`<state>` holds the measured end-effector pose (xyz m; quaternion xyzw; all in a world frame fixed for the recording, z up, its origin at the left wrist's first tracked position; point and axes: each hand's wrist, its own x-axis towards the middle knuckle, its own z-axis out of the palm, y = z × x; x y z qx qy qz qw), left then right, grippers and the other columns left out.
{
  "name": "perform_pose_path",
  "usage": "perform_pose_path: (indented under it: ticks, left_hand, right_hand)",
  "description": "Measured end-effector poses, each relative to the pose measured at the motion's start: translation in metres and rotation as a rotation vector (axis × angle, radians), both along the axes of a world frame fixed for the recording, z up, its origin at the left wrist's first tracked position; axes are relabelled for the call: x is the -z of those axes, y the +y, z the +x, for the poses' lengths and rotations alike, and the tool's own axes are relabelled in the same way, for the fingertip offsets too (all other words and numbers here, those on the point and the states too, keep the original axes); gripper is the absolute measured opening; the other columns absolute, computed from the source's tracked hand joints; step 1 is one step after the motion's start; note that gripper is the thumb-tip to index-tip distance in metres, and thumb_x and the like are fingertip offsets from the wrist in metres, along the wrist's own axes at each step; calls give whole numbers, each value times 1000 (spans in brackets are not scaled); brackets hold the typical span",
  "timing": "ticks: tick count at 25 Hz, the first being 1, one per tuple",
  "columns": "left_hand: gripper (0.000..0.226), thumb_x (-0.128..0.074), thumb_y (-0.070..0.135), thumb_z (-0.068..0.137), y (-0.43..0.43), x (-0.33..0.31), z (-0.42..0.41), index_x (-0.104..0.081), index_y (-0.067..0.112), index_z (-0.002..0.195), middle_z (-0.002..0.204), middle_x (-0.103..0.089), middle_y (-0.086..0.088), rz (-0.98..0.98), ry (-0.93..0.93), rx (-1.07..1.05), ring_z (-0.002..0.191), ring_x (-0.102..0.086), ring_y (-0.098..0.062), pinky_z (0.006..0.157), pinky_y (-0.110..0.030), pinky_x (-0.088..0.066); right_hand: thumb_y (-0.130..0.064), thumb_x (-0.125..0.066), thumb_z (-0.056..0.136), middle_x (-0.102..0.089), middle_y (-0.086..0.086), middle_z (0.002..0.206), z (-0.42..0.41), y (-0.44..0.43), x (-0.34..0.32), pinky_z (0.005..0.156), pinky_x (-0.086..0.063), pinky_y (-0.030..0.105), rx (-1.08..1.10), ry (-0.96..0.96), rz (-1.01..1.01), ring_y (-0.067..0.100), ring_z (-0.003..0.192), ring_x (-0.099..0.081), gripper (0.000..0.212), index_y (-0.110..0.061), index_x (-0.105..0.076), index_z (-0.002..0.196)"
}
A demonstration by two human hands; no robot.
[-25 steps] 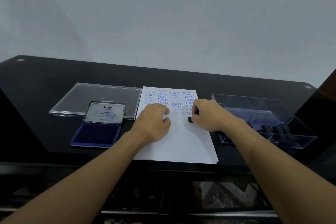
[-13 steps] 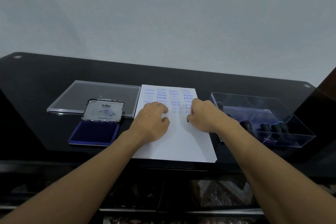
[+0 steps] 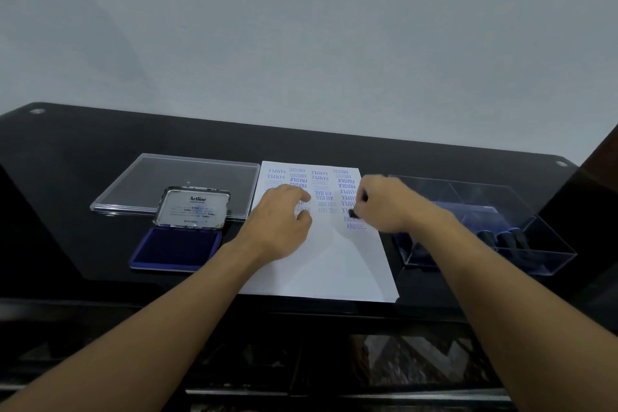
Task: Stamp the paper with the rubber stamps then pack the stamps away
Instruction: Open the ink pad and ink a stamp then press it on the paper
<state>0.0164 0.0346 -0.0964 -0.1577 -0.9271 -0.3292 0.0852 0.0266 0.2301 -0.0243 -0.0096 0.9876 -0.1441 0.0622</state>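
Right hand (image 3: 388, 207) pinching stamp (image 3: 355, 212) by top, likely light, rigid; left hand (image 3: 281, 224), fingers uncurled, pinning flimsy paper (image 3: 321, 264) beneath palm.

The silver metal lid (image 3: 192, 207) of the open blue ink pad (image 3: 175, 249) carries the brand name Artline in black, with finer print beneath it too small to read. Across the upper part of the white sheet of paper (image 3: 321, 264) on the black tabletop (image 3: 100, 144) stand columns of blue stamped words, upside down from the person's side: SAMPLE, AMENDED, FRAGILE and AIR MAIL, some bold, some faint. Two more AMENDED prints sit lowest, near the sheet's right edge.
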Motion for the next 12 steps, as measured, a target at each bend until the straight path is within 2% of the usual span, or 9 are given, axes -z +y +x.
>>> perform_pose_path:
  ticks: [4, 12]
  left_hand:
    - [33, -47, 23, 94, -4, -11, -1, -56, 21, 125, 134, -52, 7, 34, 13, -18, 127, -41, -12, 103, -29, -35]
    - [33, -47, 23, 95, -4, -24, 2, -56, 20, 127, 136, -51, 6, 41, -2, -23, 126, -42, -13, 101, -28, -34]
  right_hand:
    - [-23, -55, 96, -63, 2, 92, 4, 5, -28, 53, -38, 25, 45, 144, -137, 15, 67, -56, 8, -15, -57, 95]
    - [-22, -55, 96, -63, 1, 88, 8, 5, -30, 53, -37, 24, 29, 170, -186, 13, 65, -54, 8, -14, -58, 97]
